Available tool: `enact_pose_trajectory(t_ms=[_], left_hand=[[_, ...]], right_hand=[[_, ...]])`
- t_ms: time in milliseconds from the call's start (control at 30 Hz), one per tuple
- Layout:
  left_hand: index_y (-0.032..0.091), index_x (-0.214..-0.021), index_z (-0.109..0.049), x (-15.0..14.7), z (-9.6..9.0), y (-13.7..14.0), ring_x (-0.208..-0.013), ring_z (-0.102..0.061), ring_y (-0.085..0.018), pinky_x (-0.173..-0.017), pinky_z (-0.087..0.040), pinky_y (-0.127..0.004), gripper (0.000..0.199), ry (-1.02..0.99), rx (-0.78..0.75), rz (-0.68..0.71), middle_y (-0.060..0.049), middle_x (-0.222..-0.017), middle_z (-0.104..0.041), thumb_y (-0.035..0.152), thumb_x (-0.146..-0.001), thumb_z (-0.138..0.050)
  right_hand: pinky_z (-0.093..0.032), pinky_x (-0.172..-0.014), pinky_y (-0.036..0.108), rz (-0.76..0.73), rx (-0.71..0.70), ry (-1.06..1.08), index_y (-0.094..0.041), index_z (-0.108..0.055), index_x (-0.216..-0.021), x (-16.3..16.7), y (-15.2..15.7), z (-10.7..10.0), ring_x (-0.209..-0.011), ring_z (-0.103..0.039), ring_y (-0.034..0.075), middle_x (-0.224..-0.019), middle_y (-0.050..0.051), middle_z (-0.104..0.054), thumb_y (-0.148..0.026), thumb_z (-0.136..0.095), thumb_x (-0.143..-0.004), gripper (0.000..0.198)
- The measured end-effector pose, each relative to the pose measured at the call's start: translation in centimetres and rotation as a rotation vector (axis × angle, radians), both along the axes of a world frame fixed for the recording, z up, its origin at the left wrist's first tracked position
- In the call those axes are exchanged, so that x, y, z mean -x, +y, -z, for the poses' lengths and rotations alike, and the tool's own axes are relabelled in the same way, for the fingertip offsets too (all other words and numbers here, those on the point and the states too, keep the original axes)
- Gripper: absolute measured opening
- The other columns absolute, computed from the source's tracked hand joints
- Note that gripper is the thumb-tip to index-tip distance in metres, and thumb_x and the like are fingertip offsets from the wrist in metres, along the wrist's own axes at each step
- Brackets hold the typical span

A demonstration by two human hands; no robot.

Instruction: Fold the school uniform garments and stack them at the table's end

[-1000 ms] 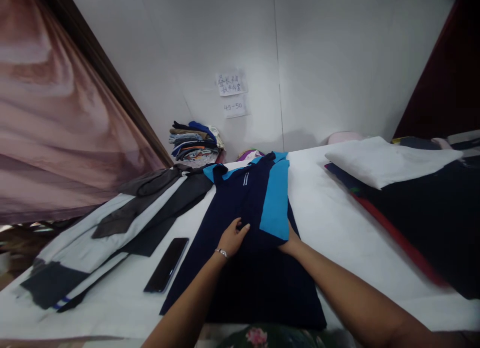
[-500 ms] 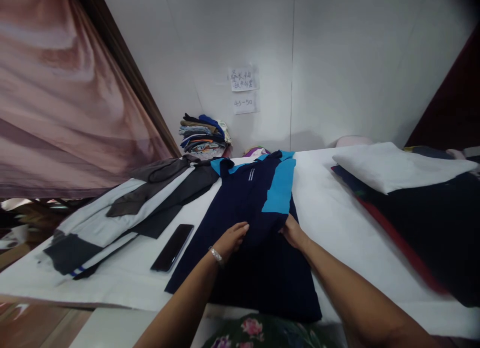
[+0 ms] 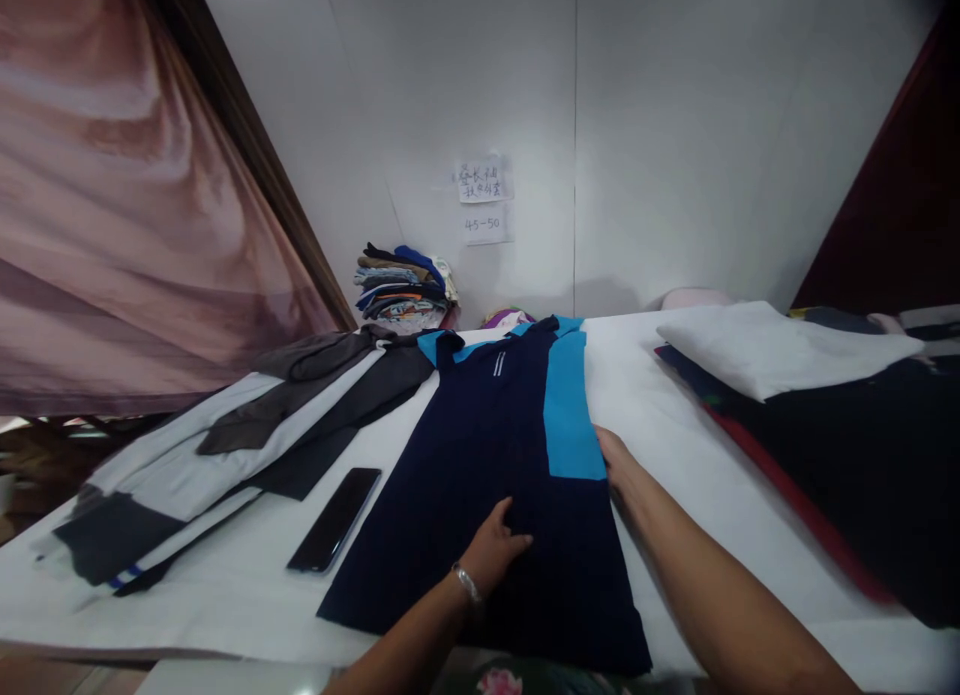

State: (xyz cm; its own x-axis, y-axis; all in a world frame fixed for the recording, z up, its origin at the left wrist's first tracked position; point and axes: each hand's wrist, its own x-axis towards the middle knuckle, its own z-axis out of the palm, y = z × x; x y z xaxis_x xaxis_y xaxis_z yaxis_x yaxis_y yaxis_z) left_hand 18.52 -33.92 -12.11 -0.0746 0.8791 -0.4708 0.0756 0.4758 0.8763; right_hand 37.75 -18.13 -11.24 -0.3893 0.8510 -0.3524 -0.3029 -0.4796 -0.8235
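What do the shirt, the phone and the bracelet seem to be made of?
The shirt: soft, matt fabric, as it lies limp and shows no shine; which fibre, I can't tell.
The phone: probably glass in front, being smooth, black and glossy; its casing could be metal or plastic.
The bracelet: likely polished metal, judging by its silvery gleam, though it's small.

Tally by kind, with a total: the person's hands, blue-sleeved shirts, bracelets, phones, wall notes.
Left hand and right hand: 2
Shirt: 1
Bracelet: 1
Phone: 1
Notes: 2
Total: 7
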Motion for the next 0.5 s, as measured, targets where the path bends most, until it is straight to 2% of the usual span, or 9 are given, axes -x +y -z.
enact_pose_trajectory(t_ms=[67, 133, 200, 267, 333, 400, 500], left_hand=[[0.014, -0.139, -0.031, 0.0, 0.4, -0.5, -0.057, -0.060, -0.013, -0.052, -0.047, -0.024, 0.078, -0.048, 0.006, 0.050, 0.000, -0.073, -0.064, 0.028, -0.071, -0.067], [0.016, -0.141, -0.029, 0.3, -0.1, -0.8, -0.061, -0.062, -0.015, -0.056, -0.049, -0.026, 0.078, 0.042, -0.028, 0.116, 0.000, -0.076, -0.065, 0.030, -0.073, -0.064], [0.017, -0.141, -0.032, 0.9, -1.3, -0.6, -0.070, -0.064, -0.018, -0.065, -0.051, -0.030, 0.077, 0.325, -0.119, 0.186, -0.001, -0.077, -0.065, 0.032, -0.073, -0.065], [0.018, -0.138, -0.040, 1.5, -2.9, 0.1, -0.084, -0.064, -0.023, -0.077, -0.051, -0.037, 0.068, 0.661, -0.266, 0.224, -0.006, -0.090, -0.067, 0.036, -0.076, -0.062], [0.018, -0.134, -0.046, 1.5, -4.3, 1.4, -0.105, -0.058, -0.026, -0.091, -0.046, -0.042, 0.058, 0.874, -0.462, 0.234, -0.012, -0.114, -0.062, 0.038, -0.080, -0.057], [0.018, -0.133, -0.047, 1.0, -4.9, 2.8, -0.124, -0.046, -0.028, -0.104, -0.037, -0.045, 0.054, 0.922, -0.658, 0.305, -0.013, -0.134, -0.050, 0.037, -0.083, -0.055], [0.020, -0.135, -0.046, -0.7, -3.8, 4.1, -0.136, -0.029, -0.029, -0.112, -0.022, -0.051, 0.059, 0.898, -0.788, 0.535, -0.012, -0.146, -0.039, 0.042, -0.081, -0.058]], right_hand=[[-0.057, -0.078, 0.042, 0.033, 0.089, 0.097, -0.017, -0.066, -0.086, -0.5, 0.2, -0.5, -0.079, -0.070, 0.026, -0.076, 0.009, -0.072, -0.036, -0.052, -0.082, 0.024], [-0.054, -0.085, 0.043, 0.052, 0.144, 0.204, -0.017, -0.065, -0.101, -0.8, 0.2, -0.8, -0.091, -0.068, 0.026, -0.091, 0.009, -0.073, -0.042, -0.047, -0.087, 0.034], [-0.053, -0.086, 0.045, 0.060, 0.167, 0.203, -0.017, -0.060, -0.113, -0.9, -0.1, -0.8, -0.094, -0.068, 0.026, -0.098, 0.010, -0.072, -0.043, -0.049, -0.087, 0.038], [-0.054, -0.085, 0.046, 0.086, 0.162, 0.119, -0.017, -0.056, -0.120, -0.7, -0.4, -0.5, -0.091, -0.068, 0.027, -0.098, 0.011, -0.072, -0.038, -0.056, -0.084, 0.041], [-0.054, -0.083, 0.046, 0.117, 0.156, 0.063, -0.018, -0.054, -0.122, -0.5, -0.4, -0.2, -0.088, -0.069, 0.027, -0.097, 0.010, -0.072, -0.033, -0.060, -0.082, 0.044], [-0.055, -0.082, 0.045, 0.095, 0.175, 0.068, -0.015, -0.056, -0.119, -0.6, 0.1, -0.2, -0.087, -0.069, 0.027, -0.096, 0.011, -0.072, -0.035, -0.058, -0.083, 0.040], [-0.056, -0.079, 0.040, 0.038, 0.146, 0.075, -0.013, -0.061, -0.108, -1.4, 2.3, -1.0, -0.083, -0.070, 0.025, -0.092, 0.011, -0.072, -0.035, -0.050, -0.088, 0.031]])
